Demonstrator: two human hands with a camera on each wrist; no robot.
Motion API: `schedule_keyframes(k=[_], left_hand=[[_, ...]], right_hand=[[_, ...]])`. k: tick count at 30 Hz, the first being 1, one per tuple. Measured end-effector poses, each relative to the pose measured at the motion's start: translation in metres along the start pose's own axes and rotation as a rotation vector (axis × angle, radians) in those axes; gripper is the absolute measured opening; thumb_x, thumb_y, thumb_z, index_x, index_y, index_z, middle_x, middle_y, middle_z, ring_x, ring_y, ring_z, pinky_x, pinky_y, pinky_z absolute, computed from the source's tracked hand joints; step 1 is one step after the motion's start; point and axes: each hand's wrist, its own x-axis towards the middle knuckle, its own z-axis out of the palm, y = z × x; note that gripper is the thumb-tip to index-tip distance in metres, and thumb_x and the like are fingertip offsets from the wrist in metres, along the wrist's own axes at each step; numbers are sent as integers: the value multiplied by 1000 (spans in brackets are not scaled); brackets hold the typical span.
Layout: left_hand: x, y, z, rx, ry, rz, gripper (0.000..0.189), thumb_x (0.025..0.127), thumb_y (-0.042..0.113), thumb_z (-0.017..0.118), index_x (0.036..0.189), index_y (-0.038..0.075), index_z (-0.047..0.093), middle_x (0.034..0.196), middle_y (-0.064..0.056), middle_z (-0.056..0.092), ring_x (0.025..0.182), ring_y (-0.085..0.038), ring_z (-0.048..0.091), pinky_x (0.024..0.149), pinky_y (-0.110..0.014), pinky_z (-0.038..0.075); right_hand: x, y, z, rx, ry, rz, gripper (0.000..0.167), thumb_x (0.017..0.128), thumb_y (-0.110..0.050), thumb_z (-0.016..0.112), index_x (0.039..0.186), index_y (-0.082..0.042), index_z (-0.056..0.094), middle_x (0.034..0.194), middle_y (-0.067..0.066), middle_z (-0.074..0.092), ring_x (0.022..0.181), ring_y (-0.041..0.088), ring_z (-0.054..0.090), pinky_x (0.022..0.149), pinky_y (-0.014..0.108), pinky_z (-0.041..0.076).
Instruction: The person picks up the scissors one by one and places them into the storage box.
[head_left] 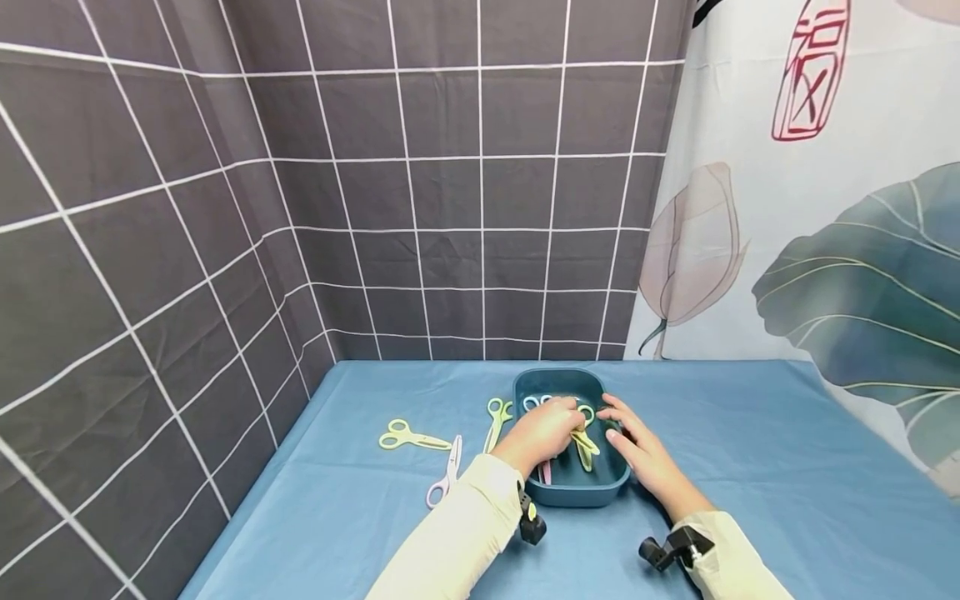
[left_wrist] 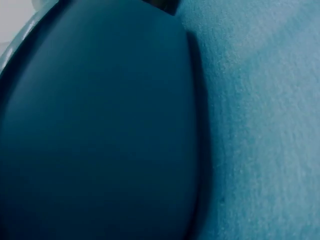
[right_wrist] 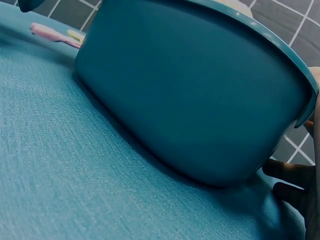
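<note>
My left hand [head_left: 542, 432] reaches over a dark teal bin [head_left: 573, 495], its fingers curled on a yellow pair of scissors [head_left: 583, 442] inside it. Part of that pair is hidden by the fingers. My right hand [head_left: 647, 457] touches the bin's right rim with spread, fairly straight fingers; in the right wrist view, fingertips [right_wrist: 287, 171] lie beside the outer wall. Pink scissors [head_left: 545, 472] and others with pale handles also lie in the bin. The bin's side [left_wrist: 100, 120] fills most of the left wrist view.
Left of the bin on the blue cloth [head_left: 330, 500] lie yellow scissors [head_left: 412, 437], lilac-pink scissors [head_left: 448, 477] and another yellow pair [head_left: 495, 421] partly behind the left forearm. A grey checked curtain [head_left: 442, 192] stands behind and to the left; a leaf-print one [head_left: 720, 250] hangs at right.
</note>
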Motion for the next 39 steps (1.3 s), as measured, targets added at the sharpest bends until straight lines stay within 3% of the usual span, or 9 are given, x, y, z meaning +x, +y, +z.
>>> schedule_keyframes(k=[6, 8, 13, 16, 20, 25, 29, 34, 39], left_hand=[[1, 2, 4, 13, -58, -21, 14, 94, 12, 66, 86, 22, 72, 89, 7, 60, 80, -10, 56, 71, -22, 46], [2, 3, 5, -45, -75, -83, 14, 93, 14, 66, 81, 21, 68, 85, 8, 58, 77, -9, 53, 66, -22, 44], [6, 4, 4, -354, -81, -352, 17, 83, 17, 64, 70, 20, 54, 72, 6, 51, 64, -10, 45, 53, -22, 37], [7, 3, 3, -232, -88, -265, 18, 84, 15, 67, 69, 21, 60, 73, 7, 53, 64, -10, 48, 55, -21, 39], [4, 4, 2, -17, -70, -86, 17, 91, 14, 67, 79, 24, 75, 81, 11, 62, 72, -8, 57, 67, -22, 48], [-9, 10, -10, -158, -62, -118, 19, 99, 20, 61, 99, 23, 80, 94, 12, 71, 86, -5, 65, 80, -23, 52], [-29, 9, -22, -261, 37, -129, 20, 99, 22, 61, 108, 20, 79, 105, 11, 72, 98, -5, 65, 88, -21, 51], [-57, -11, -31, -337, 206, -153, 17, 96, 18, 64, 104, 14, 78, 101, 4, 73, 98, -13, 66, 91, -26, 52], [-77, -40, -44, -382, 280, -274, 16, 95, 17, 65, 102, 12, 78, 102, -1, 73, 99, -20, 67, 92, -34, 53]], right_hand=[[1, -2, 0, -1, 15, -7, 28, 103, -5, 50, 129, 4, 58, 157, 23, 37, 142, 49, 29, 101, 2, 21], [2, -2, 0, -5, 14, -9, 28, 103, -4, 50, 129, 4, 58, 157, 23, 37, 142, 49, 29, 102, 2, 21], [4, -3, -1, -13, 13, -15, 29, 103, -5, 50, 129, 4, 59, 157, 24, 36, 143, 47, 29, 102, 2, 20], [4, -3, -2, -15, 20, -24, 28, 103, -5, 50, 129, 4, 59, 157, 24, 37, 145, 36, 31, 103, 2, 20], [2, -3, -1, -20, 22, -16, 28, 103, -5, 51, 128, 3, 60, 157, 23, 38, 144, 40, 31, 102, 2, 20], [-1, -3, 1, -4, 12, -3, 28, 103, -6, 50, 128, 3, 59, 158, 22, 36, 141, 53, 29, 100, 2, 23], [-2, 0, 2, 11, 17, -3, 28, 104, -6, 50, 128, 4, 59, 158, 23, 36, 141, 53, 28, 100, 2, 24], [-2, 0, 2, -2, 16, 9, 27, 103, -6, 51, 127, 3, 60, 157, 22, 37, 141, 51, 30, 100, 2, 23], [1, -2, 1, -7, 22, 18, 26, 103, -7, 51, 126, 1, 61, 158, 20, 38, 143, 48, 30, 101, 3, 23]])
